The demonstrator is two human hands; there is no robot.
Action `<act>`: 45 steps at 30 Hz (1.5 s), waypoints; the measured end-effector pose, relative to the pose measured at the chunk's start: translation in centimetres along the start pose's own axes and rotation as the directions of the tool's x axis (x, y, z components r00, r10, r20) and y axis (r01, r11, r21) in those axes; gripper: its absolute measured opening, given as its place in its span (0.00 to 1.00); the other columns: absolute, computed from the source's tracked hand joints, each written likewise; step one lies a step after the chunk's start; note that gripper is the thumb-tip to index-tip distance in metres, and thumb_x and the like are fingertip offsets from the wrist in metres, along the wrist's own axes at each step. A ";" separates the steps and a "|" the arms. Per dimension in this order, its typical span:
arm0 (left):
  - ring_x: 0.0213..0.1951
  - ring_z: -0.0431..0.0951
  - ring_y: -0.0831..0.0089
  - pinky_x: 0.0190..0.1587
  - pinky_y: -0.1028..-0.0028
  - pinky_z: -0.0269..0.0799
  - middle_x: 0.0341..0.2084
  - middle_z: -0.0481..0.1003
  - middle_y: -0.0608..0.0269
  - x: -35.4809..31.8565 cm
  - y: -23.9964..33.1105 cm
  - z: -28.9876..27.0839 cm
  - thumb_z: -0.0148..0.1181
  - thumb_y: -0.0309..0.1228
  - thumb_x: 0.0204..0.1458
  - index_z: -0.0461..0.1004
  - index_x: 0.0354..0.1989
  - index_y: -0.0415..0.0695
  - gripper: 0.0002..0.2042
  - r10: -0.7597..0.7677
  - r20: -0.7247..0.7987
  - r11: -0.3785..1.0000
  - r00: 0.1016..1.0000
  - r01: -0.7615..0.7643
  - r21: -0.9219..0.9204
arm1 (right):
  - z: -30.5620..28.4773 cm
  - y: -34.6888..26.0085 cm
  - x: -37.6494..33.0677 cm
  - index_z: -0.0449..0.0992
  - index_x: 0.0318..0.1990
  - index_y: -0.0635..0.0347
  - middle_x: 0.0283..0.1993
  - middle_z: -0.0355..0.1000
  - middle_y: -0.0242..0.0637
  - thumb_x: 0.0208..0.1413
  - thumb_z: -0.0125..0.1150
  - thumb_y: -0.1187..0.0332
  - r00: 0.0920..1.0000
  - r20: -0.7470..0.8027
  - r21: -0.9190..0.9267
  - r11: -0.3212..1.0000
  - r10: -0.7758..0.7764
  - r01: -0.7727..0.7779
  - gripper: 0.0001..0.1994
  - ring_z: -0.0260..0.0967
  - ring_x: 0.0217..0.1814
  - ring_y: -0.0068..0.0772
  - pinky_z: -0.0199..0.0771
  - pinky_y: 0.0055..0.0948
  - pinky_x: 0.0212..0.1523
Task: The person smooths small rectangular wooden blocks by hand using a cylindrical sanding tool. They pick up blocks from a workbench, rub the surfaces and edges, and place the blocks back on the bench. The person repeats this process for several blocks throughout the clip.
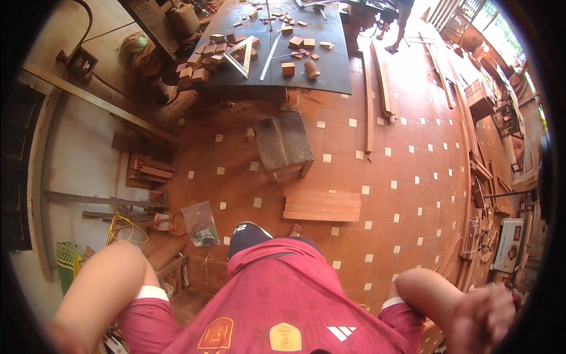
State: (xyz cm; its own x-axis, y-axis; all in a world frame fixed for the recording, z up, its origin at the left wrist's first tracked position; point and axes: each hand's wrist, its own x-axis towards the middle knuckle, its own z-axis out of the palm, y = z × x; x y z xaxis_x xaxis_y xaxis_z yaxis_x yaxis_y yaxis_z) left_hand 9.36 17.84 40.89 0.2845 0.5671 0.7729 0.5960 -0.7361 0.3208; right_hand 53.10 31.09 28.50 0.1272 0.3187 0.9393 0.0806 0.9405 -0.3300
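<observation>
Both my arms are bent outward at the sides of my body, in short red sleeves with white cuffs. My left forearm (97, 295) runs down to the lower left edge, and the hand beyond it lies outside the picture. At the lower right, my right hand (488, 315) is raised and smeared by motion. Its fingers look curled, but whether anything is in them cannot be made out. In front of me stands a low wooden stool (283, 141) with a dark, worn seat. Between it and my feet, reddish wooden boards (322, 206) lie side by side on the floor.
Ahead, a dark-topped table (321, 38) carries several wooden blocks (200, 75), a set square (243, 64) and a ruler (270, 56). Long planks (369, 106) lie right of it. A clear plastic bag (200, 224) rests at left. Another person (401, 26) stands far off.
</observation>
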 end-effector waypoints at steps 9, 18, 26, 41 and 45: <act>0.46 0.81 0.57 0.50 0.62 0.77 0.47 0.81 0.47 -3.4 -17.7 12.9 0.73 0.40 0.58 0.86 0.48 0.34 0.20 -0.433 0.401 0.339 0.807 0.558 -0.757 | 4.0 22.6 -36.5 0.83 0.46 0.64 0.38 0.82 0.39 0.61 0.70 0.67 0.049 0.096 -0.799 0.106 0.994 -0.592 0.11 0.77 0.39 0.31 0.80 0.34 0.42; 0.48 0.79 0.56 0.52 0.61 0.76 0.47 0.76 0.50 -0.8 -41.1 15.9 0.70 0.32 0.63 0.82 0.38 0.41 0.07 -0.231 -0.142 -0.162 0.962 -0.182 -0.970 | 17.1 27.5 -44.9 0.81 0.60 0.65 0.54 0.82 0.59 0.57 0.72 0.54 -0.339 -0.011 -0.971 -0.091 0.941 -0.223 0.29 0.82 0.58 0.55 0.81 0.45 0.61; 0.63 0.74 0.45 0.66 0.46 0.68 0.58 0.72 0.45 -1.2 -64.2 8.5 0.70 0.33 0.63 0.83 0.44 0.41 0.09 -0.075 -0.119 -0.327 0.990 -0.137 -0.935 | 35.4 33.2 -33.6 0.83 0.56 0.64 0.51 0.84 0.54 0.60 0.72 0.56 -0.333 -0.143 -0.942 -0.231 0.932 -0.244 0.23 0.83 0.56 0.50 0.82 0.44 0.60; 0.50 0.82 0.55 0.55 0.60 0.77 0.47 0.81 0.53 -11.3 -73.7 28.4 0.76 0.30 0.52 0.83 0.52 0.43 0.18 -0.571 0.370 0.549 0.733 0.676 -0.491 | 32.8 57.4 -23.5 0.70 0.66 0.61 0.53 0.72 0.48 0.51 0.75 0.66 0.416 0.194 -0.936 0.295 0.888 -0.194 0.33 0.73 0.51 0.46 0.78 0.41 0.52; 0.54 0.78 0.52 0.59 0.56 0.73 0.50 0.79 0.54 -11.0 -74.1 38.0 0.79 0.35 0.48 0.80 0.55 0.44 0.25 -0.650 0.324 0.688 0.688 0.713 -0.136 | 34.4 64.7 -24.3 0.68 0.68 0.62 0.55 0.72 0.49 0.46 0.84 0.55 0.216 0.293 -0.893 0.348 0.931 -0.286 0.43 0.74 0.57 0.50 0.78 0.43 0.57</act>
State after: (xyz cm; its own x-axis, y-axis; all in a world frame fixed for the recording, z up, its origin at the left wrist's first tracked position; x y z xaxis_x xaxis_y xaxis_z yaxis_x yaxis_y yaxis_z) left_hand -9.40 80.16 -12.12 0.0515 0.9879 0.1462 0.5105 -0.1518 0.8464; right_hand 21.25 88.24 -12.43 -0.1876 0.9792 -0.0773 0.8746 0.1307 -0.4669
